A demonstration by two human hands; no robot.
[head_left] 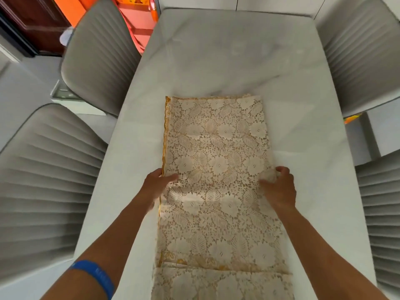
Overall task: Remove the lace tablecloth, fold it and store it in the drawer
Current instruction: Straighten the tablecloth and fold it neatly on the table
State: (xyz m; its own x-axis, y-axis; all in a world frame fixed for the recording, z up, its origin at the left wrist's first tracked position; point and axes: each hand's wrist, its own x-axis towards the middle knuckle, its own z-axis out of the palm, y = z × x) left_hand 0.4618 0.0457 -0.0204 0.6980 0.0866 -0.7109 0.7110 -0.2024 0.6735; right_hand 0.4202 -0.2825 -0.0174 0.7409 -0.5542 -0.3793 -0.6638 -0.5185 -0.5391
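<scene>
The cream lace tablecloth (216, 152), with a yellow trim along its left side, lies folded into a long narrow strip down the middle of the white table (227, 61). Its near end runs out of the bottom of the view. My left hand (159, 184) pinches the strip's left edge about halfway along, thumb on top of the lace. My right hand (280, 187) grips the right edge at the same height, fingers curled round a bunched bit of lace. No drawer is in view.
Two grey ribbed chairs stand on the left (99, 55) (43, 180) and two on the right (359, 53) (381, 208), close to the table's long sides. A dark wooden cabinet (32, 22) and orange items (134, 16) sit at the far left.
</scene>
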